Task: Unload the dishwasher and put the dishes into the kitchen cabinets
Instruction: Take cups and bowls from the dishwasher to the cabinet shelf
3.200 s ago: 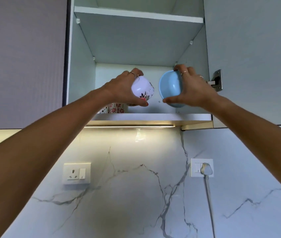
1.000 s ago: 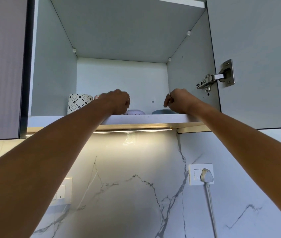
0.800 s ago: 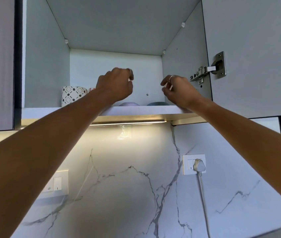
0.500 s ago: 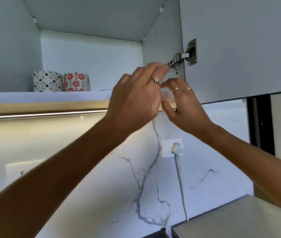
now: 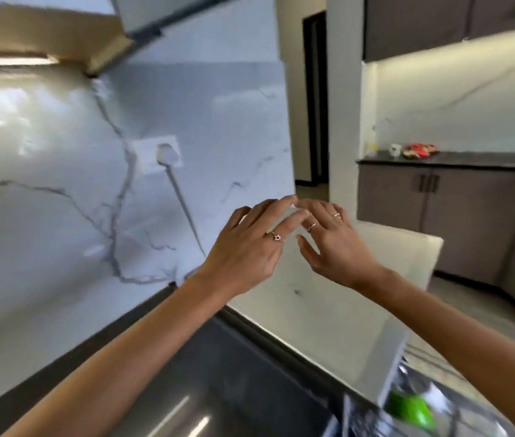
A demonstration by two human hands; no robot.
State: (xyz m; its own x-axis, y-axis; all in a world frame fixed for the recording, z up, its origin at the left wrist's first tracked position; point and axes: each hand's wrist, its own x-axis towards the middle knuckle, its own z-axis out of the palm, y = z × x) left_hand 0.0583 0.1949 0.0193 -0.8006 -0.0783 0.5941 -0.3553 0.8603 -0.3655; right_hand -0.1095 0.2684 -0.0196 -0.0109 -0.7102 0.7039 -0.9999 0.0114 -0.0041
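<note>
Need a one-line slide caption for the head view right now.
Both hands empty: left hand and right hand hover over the dark counter, dishwasher rack at lower right.

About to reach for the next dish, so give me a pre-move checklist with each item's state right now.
1. Left hand free: ok, fingers relaxed, holding nothing.
2. Right hand free: ok, open and empty.
3. Hands clear of the countertop: ok, both hang above it.
4. Next dish in sight: cannot tell; only a blurred green item shows at the lower right.
5. Dishwasher rack position: cannot tell, that corner is too blurred.
6. View steady: not ok, the frame is motion-blurred.
</note>
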